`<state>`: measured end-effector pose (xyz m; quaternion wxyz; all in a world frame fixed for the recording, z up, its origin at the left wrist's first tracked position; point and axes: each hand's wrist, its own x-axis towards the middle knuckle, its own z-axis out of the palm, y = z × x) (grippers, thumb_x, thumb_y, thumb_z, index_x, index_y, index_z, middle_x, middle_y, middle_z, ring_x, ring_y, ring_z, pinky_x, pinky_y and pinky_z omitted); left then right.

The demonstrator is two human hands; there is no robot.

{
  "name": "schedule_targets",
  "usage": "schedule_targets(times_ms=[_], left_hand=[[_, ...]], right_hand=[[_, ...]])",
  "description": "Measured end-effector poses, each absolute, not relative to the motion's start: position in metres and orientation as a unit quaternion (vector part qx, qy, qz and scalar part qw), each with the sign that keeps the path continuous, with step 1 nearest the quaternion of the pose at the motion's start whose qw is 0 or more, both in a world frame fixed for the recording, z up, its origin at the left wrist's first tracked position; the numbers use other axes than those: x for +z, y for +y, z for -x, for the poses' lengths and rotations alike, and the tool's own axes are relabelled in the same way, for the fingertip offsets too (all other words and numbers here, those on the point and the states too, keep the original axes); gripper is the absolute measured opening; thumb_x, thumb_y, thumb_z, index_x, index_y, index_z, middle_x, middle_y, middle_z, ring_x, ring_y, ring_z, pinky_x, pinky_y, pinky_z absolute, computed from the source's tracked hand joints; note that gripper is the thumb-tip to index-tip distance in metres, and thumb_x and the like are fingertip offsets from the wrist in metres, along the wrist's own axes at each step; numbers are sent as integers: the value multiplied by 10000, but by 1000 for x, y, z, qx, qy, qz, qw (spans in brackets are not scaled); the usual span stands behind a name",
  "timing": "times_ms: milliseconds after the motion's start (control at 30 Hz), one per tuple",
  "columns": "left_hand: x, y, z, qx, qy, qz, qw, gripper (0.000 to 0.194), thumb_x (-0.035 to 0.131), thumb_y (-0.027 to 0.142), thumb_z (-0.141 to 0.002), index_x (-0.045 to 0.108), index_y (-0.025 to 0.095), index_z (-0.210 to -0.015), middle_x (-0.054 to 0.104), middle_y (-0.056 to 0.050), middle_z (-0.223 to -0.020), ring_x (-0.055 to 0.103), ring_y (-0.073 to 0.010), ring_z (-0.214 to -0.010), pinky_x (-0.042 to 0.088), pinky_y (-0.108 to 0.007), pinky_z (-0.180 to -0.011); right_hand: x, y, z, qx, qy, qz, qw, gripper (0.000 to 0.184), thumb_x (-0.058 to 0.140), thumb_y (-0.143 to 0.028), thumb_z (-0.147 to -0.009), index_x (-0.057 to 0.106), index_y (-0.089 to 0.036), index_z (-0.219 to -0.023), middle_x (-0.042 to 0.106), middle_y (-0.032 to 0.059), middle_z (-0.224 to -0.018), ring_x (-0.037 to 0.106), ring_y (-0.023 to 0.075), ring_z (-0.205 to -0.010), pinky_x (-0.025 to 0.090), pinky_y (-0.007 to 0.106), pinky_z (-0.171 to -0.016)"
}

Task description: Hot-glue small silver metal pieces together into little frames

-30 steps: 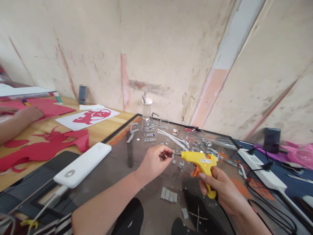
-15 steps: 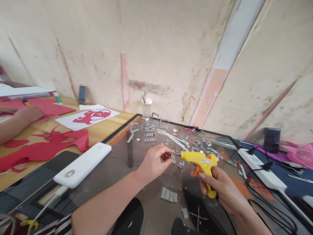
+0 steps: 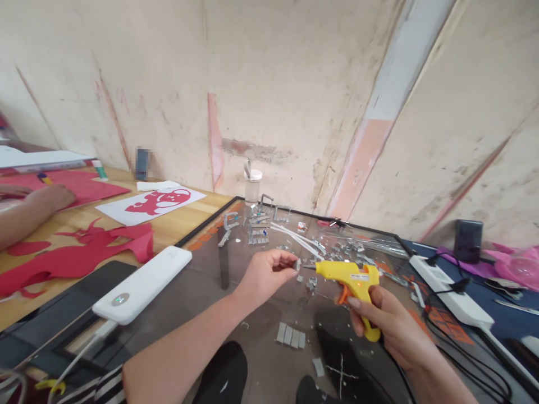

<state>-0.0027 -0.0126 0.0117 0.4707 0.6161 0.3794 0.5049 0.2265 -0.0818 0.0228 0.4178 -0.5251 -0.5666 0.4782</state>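
Observation:
Between the thumb and fingers of my left hand [image 3: 266, 279] is a small grey piece [image 3: 297, 265], held upright over the dark glass tabletop [image 3: 189, 314]. My right hand [image 3: 385, 314] grips a yellow glue gun [image 3: 347, 273] by its handle, with a finger at the orange trigger [image 3: 342, 293]. The gun's nozzle points left at the grey piece, close to it; whether they touch I cannot tell. Below lies a row of joined grey strips [image 3: 291, 335], with a single grey strip [image 3: 318, 367] nearer me. Several small grey scraps [image 3: 345, 249] are scattered behind the gun.
A white power bank [image 3: 143, 283] lies left, beyond it red cut paper [image 3: 96, 255]. Another person's hand [image 3: 53, 196] rests on red sheets. A lidded tub [image 3: 252, 186] stands by the wall. At right are a power strip [image 3: 450, 292] and black cables [image 3: 458, 359].
The glue gun has shifted slightly right, its nozzle now a little away from my left fingers. The grey piece has turned and shows more of its face.

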Motion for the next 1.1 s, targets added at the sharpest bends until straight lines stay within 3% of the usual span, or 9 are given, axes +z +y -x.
schedule_targets(times_ms=[133,300,1100], left_hand=[[14,-14,-1,480,359,-542,589,257,733,165,-590,601,120,-807,683,-27,-680,649,-141,-622,515,-241,-583],[17,-18,-4,453,348,-522,633,315,764,221,-595,577,121,-828,703,-59,-721,669,-155,-644,496,-213,-524],[16,-16,-3,463,364,-509,627,348,795,249,-564,578,121,-804,698,-50,-671,673,-160,-628,498,-208,-516]], right_hand=[[23,-82,-222,498,-543,511,443,410,659,-505,-714,565,-137,-870,538,-16,-474,446,121,-444,281,239,-467],[21,-82,-218,508,-540,510,436,403,651,-520,-710,561,-144,-824,532,-21,-464,432,108,-435,267,231,-457],[21,-84,-215,504,-543,506,442,395,664,-517,-700,591,-143,-806,534,-14,-455,430,100,-425,302,227,-455]])
